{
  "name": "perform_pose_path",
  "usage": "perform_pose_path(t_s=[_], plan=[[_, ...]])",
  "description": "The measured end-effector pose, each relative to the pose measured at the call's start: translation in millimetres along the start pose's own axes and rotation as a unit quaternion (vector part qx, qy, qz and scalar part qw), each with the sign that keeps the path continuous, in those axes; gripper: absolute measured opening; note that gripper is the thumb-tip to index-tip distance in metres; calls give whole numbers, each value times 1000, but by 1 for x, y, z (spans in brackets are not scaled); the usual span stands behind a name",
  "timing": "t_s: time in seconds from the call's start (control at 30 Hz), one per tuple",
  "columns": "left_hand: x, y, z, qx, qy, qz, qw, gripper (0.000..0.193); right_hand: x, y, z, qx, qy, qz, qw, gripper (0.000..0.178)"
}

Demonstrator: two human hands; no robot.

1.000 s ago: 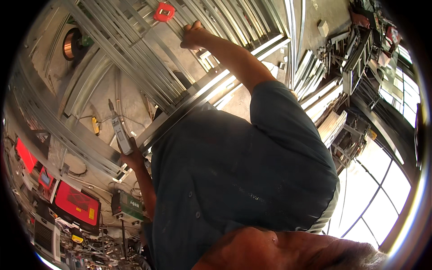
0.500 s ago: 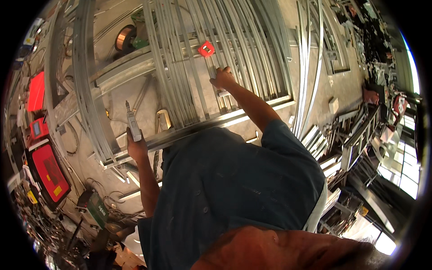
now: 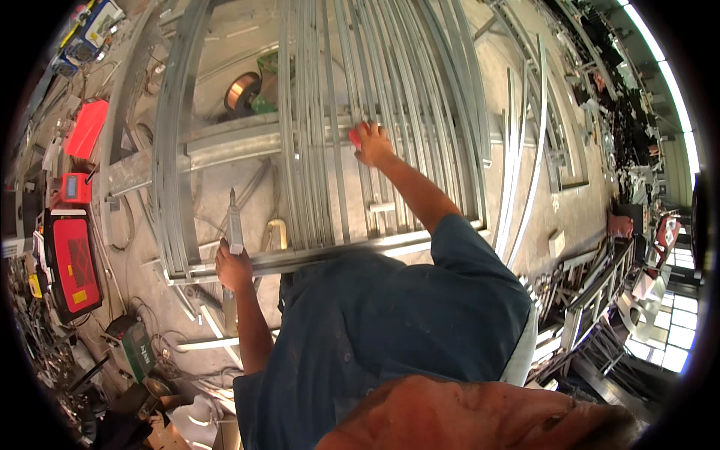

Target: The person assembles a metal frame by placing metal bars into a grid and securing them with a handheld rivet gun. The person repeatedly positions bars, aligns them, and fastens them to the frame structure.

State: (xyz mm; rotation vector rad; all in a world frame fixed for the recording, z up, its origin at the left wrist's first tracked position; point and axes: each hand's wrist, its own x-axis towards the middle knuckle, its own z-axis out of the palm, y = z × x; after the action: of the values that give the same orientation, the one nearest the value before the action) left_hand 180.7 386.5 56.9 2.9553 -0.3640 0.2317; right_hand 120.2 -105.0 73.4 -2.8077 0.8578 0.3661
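Observation:
My left hand (image 3: 234,268) is at the near left corner of a steel frame (image 3: 337,251), closed around a slim grey tool with a pointed tip (image 3: 235,225) that points away from me. I cannot make out the tool's exact kind. Over the long metal bars, my right arm reaches forward. My right hand (image 3: 373,145) has its fingers curled over a red tape measure (image 3: 354,137), which they partly hide. Nearer to me, a short light metal piece (image 3: 382,207) lies across the bars. Beside the left hand, a yellowish clamp-like piece (image 3: 278,231) shows inside the frame.
A copper wire spool (image 3: 241,91) lies beyond the frame's crossbar. On the left floor are a red and black machine (image 3: 75,262), a small red box with a display (image 3: 75,187) and a green machine (image 3: 133,349). Long strips (image 3: 536,150) and stacked metal (image 3: 574,277) lie to the right.
My right hand has moved forward from the bars onto the red tape measure and closed over it. The left hand keeps hold of the grey tool. The whole view has shifted.

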Motion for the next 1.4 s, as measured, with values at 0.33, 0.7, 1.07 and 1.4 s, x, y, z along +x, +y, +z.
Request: perform_pose_path(t_s=[0.33,0.7,1.07,1.4], plan=[[8,10,0,4,22,4,1000,54,21,16,14,62,12,28,998,59],[5,8,6,5,52,18,998,40,-20,110,22,105,97,207,968,44],[8,12,-1,13,23,-12,1000,39,-44,103,22,131,108,170,971,78],[4,13,0,20,21,-20,999,41,-146,48,33,161,40,-24,986,57]])
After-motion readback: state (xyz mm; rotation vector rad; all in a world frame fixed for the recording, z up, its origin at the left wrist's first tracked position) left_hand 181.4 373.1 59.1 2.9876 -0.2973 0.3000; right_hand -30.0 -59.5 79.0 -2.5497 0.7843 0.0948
